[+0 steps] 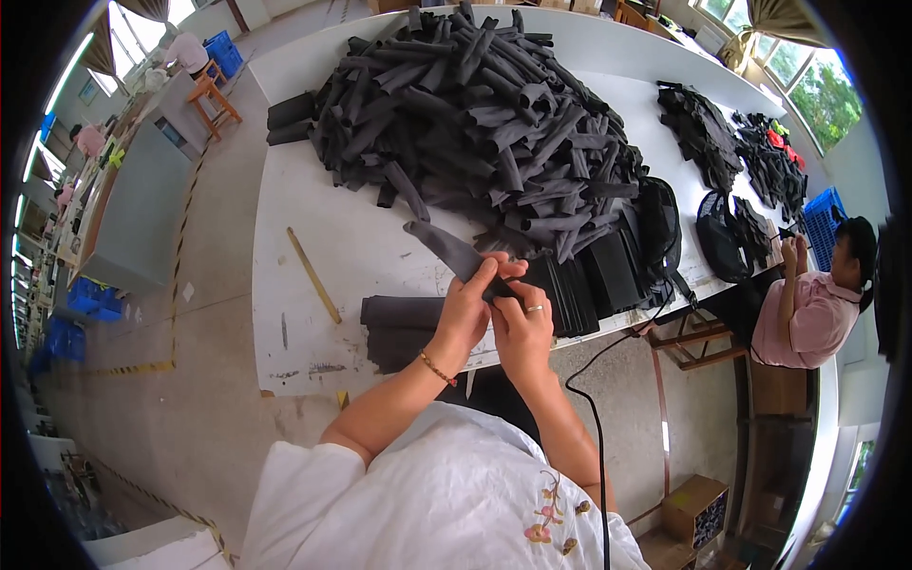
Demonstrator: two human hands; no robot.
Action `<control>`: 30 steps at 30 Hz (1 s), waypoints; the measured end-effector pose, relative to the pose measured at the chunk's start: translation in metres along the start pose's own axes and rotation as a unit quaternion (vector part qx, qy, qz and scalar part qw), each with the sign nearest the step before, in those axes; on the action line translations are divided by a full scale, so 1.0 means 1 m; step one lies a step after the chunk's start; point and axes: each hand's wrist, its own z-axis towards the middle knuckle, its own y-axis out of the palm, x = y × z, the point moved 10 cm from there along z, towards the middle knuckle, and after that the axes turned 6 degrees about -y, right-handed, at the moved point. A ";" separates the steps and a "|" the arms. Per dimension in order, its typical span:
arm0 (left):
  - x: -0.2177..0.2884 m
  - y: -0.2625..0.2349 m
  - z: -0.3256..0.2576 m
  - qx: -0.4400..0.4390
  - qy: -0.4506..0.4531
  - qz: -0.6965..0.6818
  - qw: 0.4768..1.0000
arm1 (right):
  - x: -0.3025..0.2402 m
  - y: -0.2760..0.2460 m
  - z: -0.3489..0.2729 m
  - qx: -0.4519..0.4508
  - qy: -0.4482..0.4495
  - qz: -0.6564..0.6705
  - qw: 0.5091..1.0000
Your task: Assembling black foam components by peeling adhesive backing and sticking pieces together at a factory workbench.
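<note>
A white worktable (296, 195) is spread beneath both hands, and a grey floor (214, 309) marked with striped tape (142, 368) is seen well to their left. By the left hand (465, 315) and the right hand (523, 331), a dark grey fabric strip (445, 248) is pinched between thumbs and fingers, its free end pointed away and leftward. The table beyond the hands is covered by a heap of dark fabric pieces (446, 119). A stack of grey fabric (397, 323) is partly hidden by the left hand's wrist; a yellowish flat stick (313, 275) is laid farther left. Just right of the right hand, flat black panels (573, 290) are lined up, followed by a black mesh bag (658, 223); a black cable (598, 418) is hung past the right arm. Farther right, a pink-shirted co-worker (807, 318) is seen near a blue crate (825, 223).
</note>
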 end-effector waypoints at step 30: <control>-0.007 0.001 -0.016 0.047 -0.019 0.048 0.998 | 0.006 0.005 -0.011 0.004 0.028 0.136 0.990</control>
